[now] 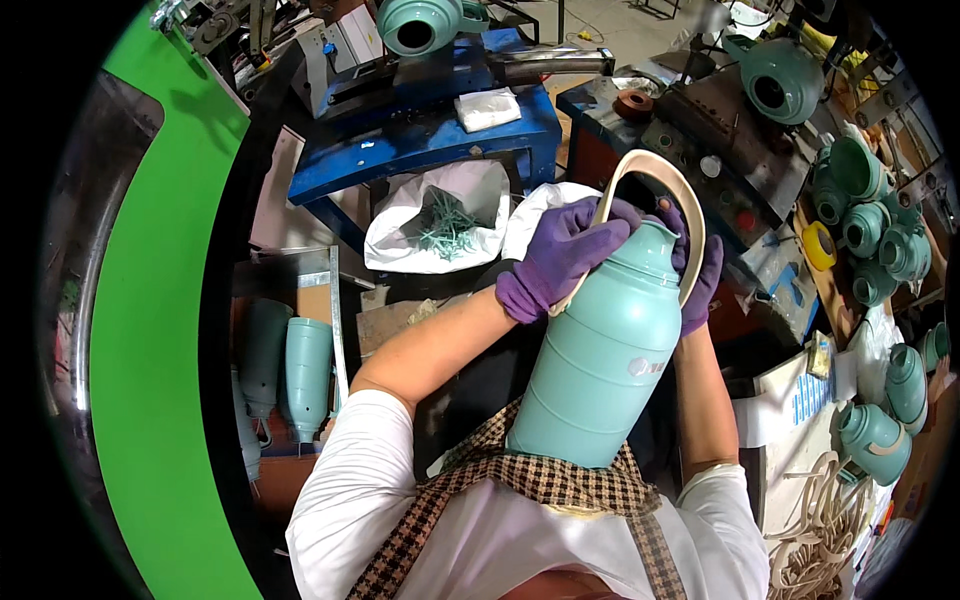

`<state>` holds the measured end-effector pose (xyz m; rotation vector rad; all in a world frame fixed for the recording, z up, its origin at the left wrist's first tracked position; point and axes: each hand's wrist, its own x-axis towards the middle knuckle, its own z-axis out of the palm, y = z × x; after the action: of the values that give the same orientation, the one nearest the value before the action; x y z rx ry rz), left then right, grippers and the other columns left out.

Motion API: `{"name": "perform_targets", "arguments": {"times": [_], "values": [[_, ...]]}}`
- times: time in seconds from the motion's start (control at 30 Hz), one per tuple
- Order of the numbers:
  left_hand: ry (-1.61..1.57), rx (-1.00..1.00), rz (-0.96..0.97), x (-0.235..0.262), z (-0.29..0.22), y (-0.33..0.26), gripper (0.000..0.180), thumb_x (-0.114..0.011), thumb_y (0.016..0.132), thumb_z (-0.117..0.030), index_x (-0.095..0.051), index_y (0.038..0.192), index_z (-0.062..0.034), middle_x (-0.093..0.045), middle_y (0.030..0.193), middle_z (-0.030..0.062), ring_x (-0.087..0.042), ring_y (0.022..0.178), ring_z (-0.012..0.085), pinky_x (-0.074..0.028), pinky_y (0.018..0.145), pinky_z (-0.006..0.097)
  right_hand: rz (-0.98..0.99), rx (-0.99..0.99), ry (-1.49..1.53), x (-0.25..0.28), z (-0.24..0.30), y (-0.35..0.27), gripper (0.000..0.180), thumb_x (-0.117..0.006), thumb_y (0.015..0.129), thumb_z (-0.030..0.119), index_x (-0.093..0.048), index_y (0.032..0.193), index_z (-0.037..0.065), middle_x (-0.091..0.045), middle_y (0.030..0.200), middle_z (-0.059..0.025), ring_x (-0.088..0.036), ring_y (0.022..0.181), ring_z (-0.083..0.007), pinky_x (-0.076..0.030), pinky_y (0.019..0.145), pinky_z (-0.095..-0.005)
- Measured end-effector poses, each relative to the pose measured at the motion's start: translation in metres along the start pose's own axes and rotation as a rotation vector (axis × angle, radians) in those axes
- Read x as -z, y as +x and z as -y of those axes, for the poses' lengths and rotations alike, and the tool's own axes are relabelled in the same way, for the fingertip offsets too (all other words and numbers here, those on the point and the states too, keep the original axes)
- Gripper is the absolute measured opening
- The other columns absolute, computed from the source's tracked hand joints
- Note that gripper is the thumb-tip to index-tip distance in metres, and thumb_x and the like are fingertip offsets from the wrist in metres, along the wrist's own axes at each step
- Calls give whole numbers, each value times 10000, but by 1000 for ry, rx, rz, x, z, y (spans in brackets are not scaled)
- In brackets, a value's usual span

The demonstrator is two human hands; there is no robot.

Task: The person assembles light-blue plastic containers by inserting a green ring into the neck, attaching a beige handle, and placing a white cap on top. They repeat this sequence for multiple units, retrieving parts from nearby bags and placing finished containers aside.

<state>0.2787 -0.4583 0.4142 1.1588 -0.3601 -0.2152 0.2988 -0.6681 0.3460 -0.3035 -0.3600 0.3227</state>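
A mint-green thermos flask shell (607,350) with ribbed rings leans against my checked apron, its spouted neck pointing up and away from me. A beige loop handle (662,163) arches over the neck. My left hand (572,252), in a purple glove, is closed around the handle's left arm beside the shoulder of the flask. My right hand (703,275), also gloved in purple, grips the flask from the right, at its neck and the handle's other arm. The flask hides part of the right fingers.
A white sack (480,255) of green plastic scraps lies under a blue metal bench (430,142). Green flask bodies (308,365) stand in a bin at left, near a green curved panel (150,350). At right are more green flasks (875,445) and a pile of beige handles (810,545).
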Motion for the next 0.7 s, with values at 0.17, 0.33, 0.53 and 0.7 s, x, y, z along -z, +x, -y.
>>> {"name": "perform_targets", "arguments": {"times": [0.17, 0.33, 0.53, 0.7], "values": [[896, -753, 146, -16, -12, -1, 205, -745, 818, -186, -693, 974, -64, -684, 1031, 76, -648, 983, 243, -495, 911, 367, 31, -32, 20, 26, 4, -4, 854, -321, 982, 675, -366, 1517, 11, -474, 1487, -170, -521, 1317, -302, -410, 1130, -446], [1035, -1266, 452, -22, 0, -9, 271, -761, 780, -404, -655, 876, -174, -700, 1065, 30, -635, 1030, 280, -412, 1033, 520, 81, -108, -568, 1, 18, -14, 781, -649, 914, 376, -318, 1552, 71, -462, 1494, -147, -469, 1356, -249, -359, 1156, -399], [771, -916, 505, -44, 52, -36, 340, -494, 951, -397, -579, 725, -158, -673, 1057, 68, -588, 1059, 317, -305, 1146, 589, -279, 290, -846, -33, 135, -127, 798, -705, 871, 386, -376, 1523, 66, -561, 1403, -134, -575, 1248, -255, -447, 1083, -392], [752, -643, -133, 2, 84, -64, 271, -456, 998, -214, -659, 978, -37, -679, 939, 108, -625, 951, 312, -468, 1027, 462, -910, 1398, -1144, 60, 343, -507, 648, -391, 1029, 589, -527, 1389, 69, -580, 1377, -88, -516, 1273, -266, -398, 1116, -413]]}}
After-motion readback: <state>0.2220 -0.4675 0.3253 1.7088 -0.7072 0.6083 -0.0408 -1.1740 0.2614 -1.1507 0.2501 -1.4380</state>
